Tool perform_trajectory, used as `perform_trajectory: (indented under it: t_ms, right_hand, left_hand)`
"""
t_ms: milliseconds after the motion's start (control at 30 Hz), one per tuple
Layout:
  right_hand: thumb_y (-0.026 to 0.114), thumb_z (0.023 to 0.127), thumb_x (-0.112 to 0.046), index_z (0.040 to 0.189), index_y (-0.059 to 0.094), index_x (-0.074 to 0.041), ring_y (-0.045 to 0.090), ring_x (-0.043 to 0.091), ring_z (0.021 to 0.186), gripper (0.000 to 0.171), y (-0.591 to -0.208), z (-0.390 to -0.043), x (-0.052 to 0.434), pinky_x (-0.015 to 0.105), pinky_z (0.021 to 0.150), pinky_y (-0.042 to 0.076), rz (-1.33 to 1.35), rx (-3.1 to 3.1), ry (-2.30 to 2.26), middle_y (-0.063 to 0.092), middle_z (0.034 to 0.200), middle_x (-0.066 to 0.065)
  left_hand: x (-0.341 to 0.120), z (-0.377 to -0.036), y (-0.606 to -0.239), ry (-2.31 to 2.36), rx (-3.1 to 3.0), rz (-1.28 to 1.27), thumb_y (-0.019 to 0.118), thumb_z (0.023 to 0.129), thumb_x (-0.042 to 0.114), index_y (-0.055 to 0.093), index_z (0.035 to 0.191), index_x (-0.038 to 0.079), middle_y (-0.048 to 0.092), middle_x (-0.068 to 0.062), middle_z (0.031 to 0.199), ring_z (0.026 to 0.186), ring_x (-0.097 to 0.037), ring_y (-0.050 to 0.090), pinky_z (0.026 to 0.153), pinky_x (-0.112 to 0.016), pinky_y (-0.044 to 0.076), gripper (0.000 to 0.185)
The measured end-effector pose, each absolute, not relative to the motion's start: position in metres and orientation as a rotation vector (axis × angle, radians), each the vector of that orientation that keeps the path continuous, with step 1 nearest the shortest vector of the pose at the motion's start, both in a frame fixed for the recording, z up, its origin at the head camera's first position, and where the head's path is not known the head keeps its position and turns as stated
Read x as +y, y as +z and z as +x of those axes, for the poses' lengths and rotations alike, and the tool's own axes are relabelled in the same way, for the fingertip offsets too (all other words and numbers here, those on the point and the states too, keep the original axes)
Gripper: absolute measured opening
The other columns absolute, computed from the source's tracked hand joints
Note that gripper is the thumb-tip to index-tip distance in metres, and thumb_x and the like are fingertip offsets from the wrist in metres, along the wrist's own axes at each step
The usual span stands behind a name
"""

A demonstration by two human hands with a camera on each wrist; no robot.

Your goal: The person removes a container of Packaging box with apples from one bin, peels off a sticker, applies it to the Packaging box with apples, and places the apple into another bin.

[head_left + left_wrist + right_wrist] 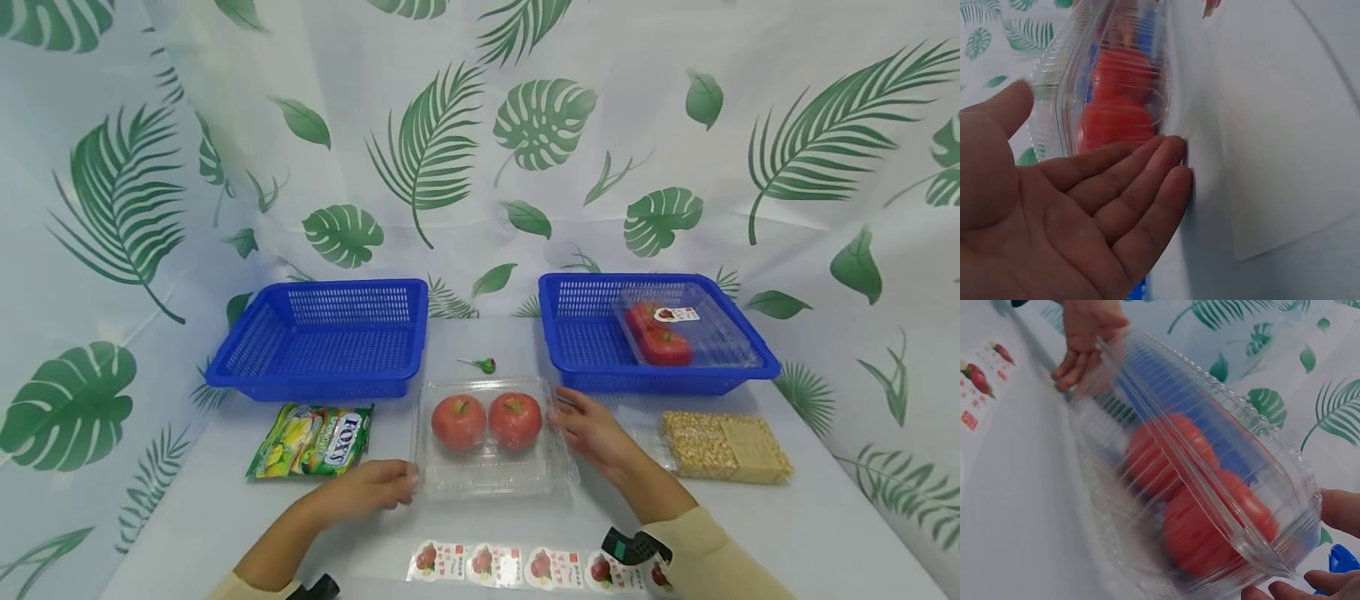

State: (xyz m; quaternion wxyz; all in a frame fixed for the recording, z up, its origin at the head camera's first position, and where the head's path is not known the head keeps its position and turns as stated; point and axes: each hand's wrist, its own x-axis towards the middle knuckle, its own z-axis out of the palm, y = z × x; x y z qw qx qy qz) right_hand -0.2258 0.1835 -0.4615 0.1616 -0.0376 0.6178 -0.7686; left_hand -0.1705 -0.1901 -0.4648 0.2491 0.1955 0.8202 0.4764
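Two hands flank a clear box (491, 446) at the middle of the worktop (825, 517), with two red apples (486, 421) side by side inside it. The left hand (371, 487) lies at the box's 8 o'clock corner, palm open and fingers (1147, 181) straight, their tips touching the box wall; its grip is wide and holds nothing. The right hand (592, 429) sits at the box's 3 o'clock side, fingers spread and relaxed against the rim, grip also wide. From the right wrist view the fingertips (1329, 512) meet the box's flange without curling round it.

At 12 o'clock from the box lies a small green lollipop (483, 364). At 10 o'clock stands a blue basket (322, 337). At 1 o'clock a second basket (577, 333) holds another clear box (686, 329) with red apples and a sticker on its lid. A green candy bag (311, 440) lies at 9 o'clock, just beside the left hand. A pack of yellow kernels (723, 447) lies at 3 o'clock, beyond the right hand. A strip of apple stickers (517, 565) runs along the near edge at 6 o'clock. Leaf-print cloth (450, 150) hangs behind.
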Motion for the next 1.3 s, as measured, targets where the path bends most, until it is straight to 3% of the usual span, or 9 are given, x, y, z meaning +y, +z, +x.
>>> perform_trajectory:
  t_ms: [67, 167, 300, 533, 700, 800, 1033, 1200, 1300]
  right_hand:
    - [0.051, 0.095, 0.003, 0.152, 0.012, 0.006, 0.028, 0.038, 0.138, 0.069, -0.463, -0.225, 0.185, 0.039, 0.109, 0.034, -0.097, 1.79, -2.177, 0.021, 0.153, 0.03]
    - [0.054, 0.094, 0.003, 0.153, 0.014, 0.003, 0.029, 0.037, 0.138, 0.071, -0.463, -0.224, 0.187, 0.043, 0.111, 0.03, -0.089, 1.796, -2.168, 0.021, 0.154, 0.027]
    - [0.057, 0.094, 0.001, 0.153, 0.015, 0.001, 0.027, 0.037, 0.14, 0.072, -0.461, -0.226, 0.189, 0.05, 0.114, 0.021, -0.1, 1.794, -2.17, 0.02, 0.155, 0.024]
    - [0.059, 0.095, -0.003, 0.152, 0.019, 0.003, 0.037, 0.038, 0.133, 0.069, -0.462, -0.232, 0.189, 0.049, 0.112, 0.025, -0.132, 1.835, -2.123, 0.024, 0.154, 0.024]
    - [0.059, 0.095, -0.005, 0.149, 0.024, 0.005, 0.034, 0.037, 0.136, 0.065, -0.466, -0.235, 0.188, 0.045, 0.112, 0.028, -0.151, 1.848, -2.121, 0.024, 0.154, 0.024]
    - [0.058, 0.096, -0.007, 0.148, 0.025, 0.007, 0.03, 0.035, 0.137, 0.064, -0.466, -0.232, 0.19, 0.042, 0.108, 0.033, -0.152, 1.867, -2.107, 0.025, 0.154, 0.024]
    - [0.059, 0.097, -0.013, 0.147, 0.029, 0.004, 0.034, 0.035, 0.135, 0.061, -0.457, -0.224, 0.198, 0.043, 0.104, 0.039, -0.17, 1.948, -2.028, 0.031, 0.151, 0.024]
    - [0.063, 0.095, -0.015, 0.143, 0.036, 0.006, 0.039, 0.039, 0.132, 0.06, -0.449, -0.225, 0.201, 0.047, 0.104, 0.039, -0.258, 2.117, -1.965, 0.036, 0.147, 0.025]
    - [0.066, 0.093, -0.016, 0.14, 0.041, 0.006, 0.042, 0.04, 0.131, 0.058, -0.444, -0.226, 0.201, 0.051, 0.106, 0.037, -0.288, 2.217, -1.934, 0.04, 0.145, 0.026]
  left_hand:
    - [-0.19, -0.168, -0.467, 1.227, 2.281, 0.585, 0.064, 0.095, 0.034, 0.056, 0.126, -0.004, 0.068, -0.004, 0.1, 0.093, -0.021, 0.063, 0.082, -0.039, 0.053, 0.05]
    - [-0.187, -0.166, -0.468, 1.17, 2.358, 0.617, 0.071, 0.09, 0.034, 0.054, 0.128, -0.003, 0.067, -0.003, 0.104, 0.094, -0.018, 0.063, 0.081, -0.038, 0.053, 0.056]
    - [-0.182, -0.169, -0.468, 1.172, 2.405, 0.584, 0.069, 0.091, 0.035, 0.053, 0.13, -0.002, 0.066, -0.005, 0.111, 0.097, -0.019, 0.064, 0.082, -0.038, 0.054, 0.056]
    - [-0.185, -0.173, -0.467, 1.195, 2.408, 0.582, 0.069, 0.091, 0.033, 0.053, 0.128, -0.003, 0.066, -0.008, 0.112, 0.099, -0.023, 0.063, 0.081, -0.041, 0.054, 0.054]
    - [-0.186, -0.171, -0.469, 1.109, 2.416, 0.618, 0.066, 0.093, 0.035, 0.063, 0.111, 0.006, 0.068, 0.001, 0.098, 0.088, -0.016, 0.063, 0.075, -0.035, 0.053, 0.034]
    - [-0.183, -0.165, -0.469, 1.001, 2.411, 0.642, 0.073, 0.088, 0.036, 0.067, 0.102, 0.011, 0.066, 0.009, 0.091, 0.083, -0.01, 0.06, 0.074, -0.031, 0.052, 0.03]
    - [-0.166, -0.132, -0.467, 0.562, 2.633, 0.72, 0.082, 0.07, 0.05, 0.069, 0.111, 0.021, 0.058, 0.012, 0.107, 0.104, -0.013, 0.056, 0.093, -0.041, 0.048, 0.052]
    - [-0.154, -0.124, -0.462, 0.452, 2.636, 0.784, 0.086, 0.068, 0.042, 0.067, 0.112, 0.026, 0.054, 0.013, 0.106, 0.1, -0.011, 0.053, 0.091, -0.04, 0.048, 0.051]
    - [-0.15, -0.126, -0.461, 0.454, 2.635, 0.884, 0.087, 0.069, 0.036, 0.067, 0.101, 0.027, 0.051, 0.016, 0.098, 0.09, -0.006, 0.05, 0.083, -0.034, 0.048, 0.038]
